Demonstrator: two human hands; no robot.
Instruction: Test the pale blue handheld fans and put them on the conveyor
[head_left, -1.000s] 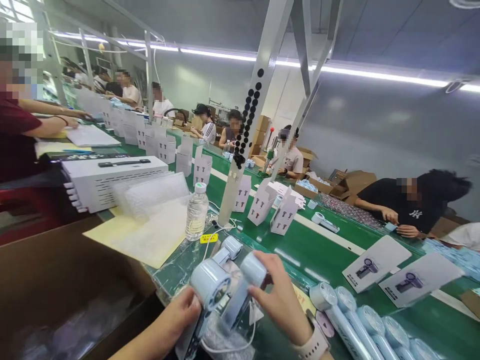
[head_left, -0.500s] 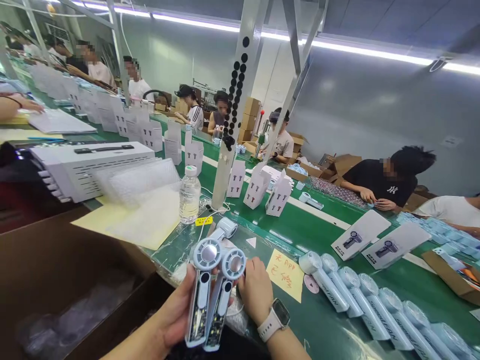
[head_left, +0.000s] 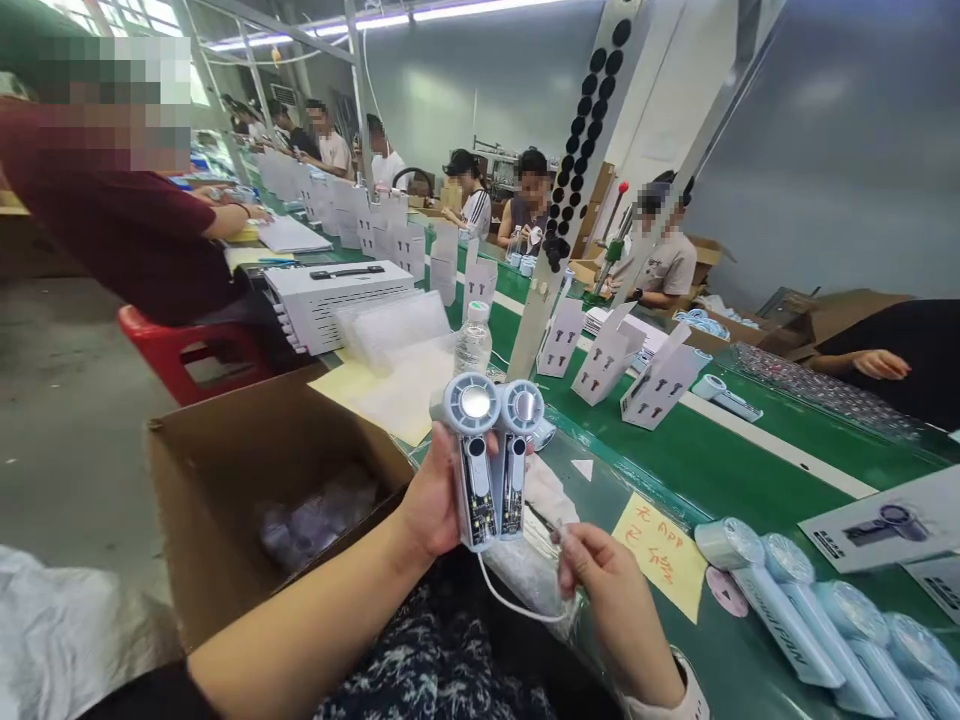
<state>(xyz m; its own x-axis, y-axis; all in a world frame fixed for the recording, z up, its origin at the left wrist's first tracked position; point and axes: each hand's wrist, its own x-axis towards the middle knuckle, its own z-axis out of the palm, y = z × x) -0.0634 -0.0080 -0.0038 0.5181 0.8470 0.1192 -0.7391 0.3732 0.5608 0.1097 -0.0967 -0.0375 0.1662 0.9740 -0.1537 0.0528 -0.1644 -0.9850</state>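
My left hand (head_left: 433, 492) is closed round two pale blue handheld fans (head_left: 489, 455), held upright side by side with their round heads on top and lit panels on the handles. My right hand (head_left: 600, 572) sits lower right of them, fingers pinched on the end of a thin white cable (head_left: 517, 605) that curves down from the fans. Both hands are above my lap at the near edge of the green conveyor belt (head_left: 690, 460).
An open cardboard box (head_left: 247, 480) stands at my left. A yellow handwritten note (head_left: 660, 555), a row of several blue fans (head_left: 817, 625), a water bottle (head_left: 473, 340), white cartons (head_left: 607, 365) and a slanted post (head_left: 570, 190) are on the belt. Seated workers line both sides.
My left hand has raised the two fans and now holds them alone. My right hand has left the fans, dropped lower right and pinched the cable. The view has swung left.
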